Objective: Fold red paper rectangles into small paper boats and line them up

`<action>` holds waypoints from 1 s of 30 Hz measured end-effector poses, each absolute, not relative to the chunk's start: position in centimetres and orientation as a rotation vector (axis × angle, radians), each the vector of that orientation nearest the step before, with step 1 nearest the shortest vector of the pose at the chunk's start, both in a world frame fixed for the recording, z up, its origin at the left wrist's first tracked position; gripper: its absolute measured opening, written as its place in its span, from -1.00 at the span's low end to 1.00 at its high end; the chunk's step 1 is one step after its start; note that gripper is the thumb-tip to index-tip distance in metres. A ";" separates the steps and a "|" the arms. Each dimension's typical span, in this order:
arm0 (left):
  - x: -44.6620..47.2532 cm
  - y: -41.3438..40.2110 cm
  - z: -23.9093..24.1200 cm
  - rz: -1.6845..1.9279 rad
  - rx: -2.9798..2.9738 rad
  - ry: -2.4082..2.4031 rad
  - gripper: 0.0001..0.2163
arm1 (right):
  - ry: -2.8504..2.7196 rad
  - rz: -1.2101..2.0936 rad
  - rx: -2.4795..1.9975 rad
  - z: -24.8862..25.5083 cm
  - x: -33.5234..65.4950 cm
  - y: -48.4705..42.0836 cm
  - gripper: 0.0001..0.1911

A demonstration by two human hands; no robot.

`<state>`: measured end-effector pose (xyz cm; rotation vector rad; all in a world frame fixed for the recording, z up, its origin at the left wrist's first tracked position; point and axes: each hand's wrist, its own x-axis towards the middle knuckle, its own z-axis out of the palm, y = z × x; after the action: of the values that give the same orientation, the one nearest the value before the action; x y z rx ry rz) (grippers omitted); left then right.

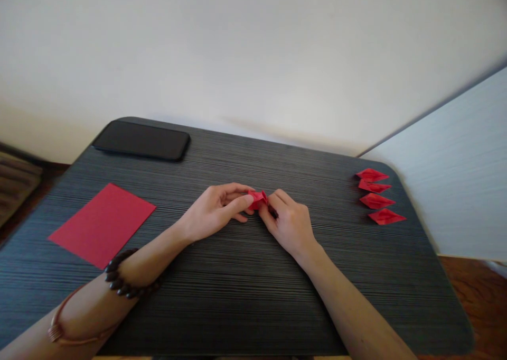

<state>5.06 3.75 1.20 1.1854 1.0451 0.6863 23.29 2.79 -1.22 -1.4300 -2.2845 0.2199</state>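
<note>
A small folded piece of red paper [258,198] lies at the middle of the dark striped table [245,291]. My left hand [216,210] pinches its left side with the fingertips pressed together. From the right, my right hand [288,223] grips the same piece, fingers curled onto it. Most of the folded paper is hidden between the fingers. My left wrist wears a dark bead bracelet [129,280] and a thin reddish cord.
A flat red paper sheet [102,224] lies at the left. Several finished red folded pieces [378,196] sit in a column near the right edge. A black phone [142,140] rests at the back left corner. A pale wall stands behind the table.
</note>
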 end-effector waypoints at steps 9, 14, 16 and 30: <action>5.0 3.8 0.9 0.681 1.193 1.042 -0.61 | -2.250 0.397 -1.343 -1.3 23.9 3.1 -0.77; 4.6 4.1 0.5 0.675 1.257 0.990 -0.63 | -2.168 0.624 -1.266 -1.0 24.5 3.4 -0.88; 4.5 4.2 0.5 0.660 1.248 1.003 -0.64 | -2.156 0.668 -1.258 -0.8 24.6 3.4 -0.89; 4.7 3.9 0.3 0.645 1.346 1.095 -0.78 | -2.183 0.637 -1.269 -0.8 24.0 3.1 -0.73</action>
<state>4.72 3.93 0.28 1.3460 1.0953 0.6455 24.04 3.13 -0.81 -1.2688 -2.1831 0.6366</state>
